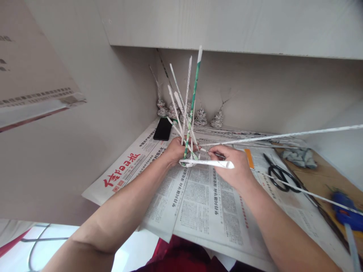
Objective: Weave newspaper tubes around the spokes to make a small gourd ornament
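I see the left hand (176,149) holding the upright paper sticks (190,128), its exact grip partly hidden. Over the newspaper (195,217), the right hand (233,163) pinches a long paper strand (306,192).

A single camera, worn on the head, looks forward and downward along both forearms (130,200). It sees from quite near the left hand (176,150) and the right hand (234,164) above the newspaper (195,206); the back wall (255,94) stands farther away, facing it.
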{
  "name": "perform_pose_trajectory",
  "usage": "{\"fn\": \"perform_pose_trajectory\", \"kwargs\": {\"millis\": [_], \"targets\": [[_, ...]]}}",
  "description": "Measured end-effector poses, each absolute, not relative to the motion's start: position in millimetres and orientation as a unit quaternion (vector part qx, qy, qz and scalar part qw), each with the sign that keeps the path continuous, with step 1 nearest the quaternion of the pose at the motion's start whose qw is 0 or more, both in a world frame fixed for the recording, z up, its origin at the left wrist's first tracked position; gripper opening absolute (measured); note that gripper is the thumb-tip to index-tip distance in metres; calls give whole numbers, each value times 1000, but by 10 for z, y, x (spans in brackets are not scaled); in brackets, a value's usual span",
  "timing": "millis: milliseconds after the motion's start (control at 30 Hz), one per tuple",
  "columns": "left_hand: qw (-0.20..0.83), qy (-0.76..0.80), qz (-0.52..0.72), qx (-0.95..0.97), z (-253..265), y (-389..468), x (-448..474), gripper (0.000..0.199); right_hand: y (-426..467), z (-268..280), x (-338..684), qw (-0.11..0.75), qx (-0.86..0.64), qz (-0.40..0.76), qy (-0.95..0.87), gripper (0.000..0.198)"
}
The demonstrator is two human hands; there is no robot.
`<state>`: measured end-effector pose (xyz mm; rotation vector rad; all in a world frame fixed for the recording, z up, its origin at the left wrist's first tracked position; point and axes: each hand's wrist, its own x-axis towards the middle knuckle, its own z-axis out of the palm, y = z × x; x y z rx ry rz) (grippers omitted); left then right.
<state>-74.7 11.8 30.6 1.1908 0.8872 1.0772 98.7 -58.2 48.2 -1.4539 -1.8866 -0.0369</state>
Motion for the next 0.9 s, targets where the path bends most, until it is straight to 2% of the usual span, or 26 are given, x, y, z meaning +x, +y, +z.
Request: {"fn": "perform_pose_trajectory", "kwargs": {"millis": [900], "targets": [[599,368,476,529,222,187,-759,26,-577,490,991,361,-569,-18,-739,13]]}}
